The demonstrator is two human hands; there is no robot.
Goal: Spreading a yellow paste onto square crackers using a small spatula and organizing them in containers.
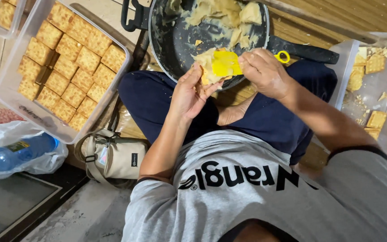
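floor: wooden planks (363,13) | concrete (86,215) | dark mat (14,201)

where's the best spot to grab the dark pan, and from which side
By the long black handle, coming from the person's right. It sticks out sideways past the pan's rim, bare and clear of the filling, beyond the right hand.

1. You wear a grey short-sleeved T-shirt (256,197) with large black lettering across the chest, lower centre of the frame.
2. Your trousers (157,101) are dark navy, mid-frame.
3. Your forearms are uncovered.
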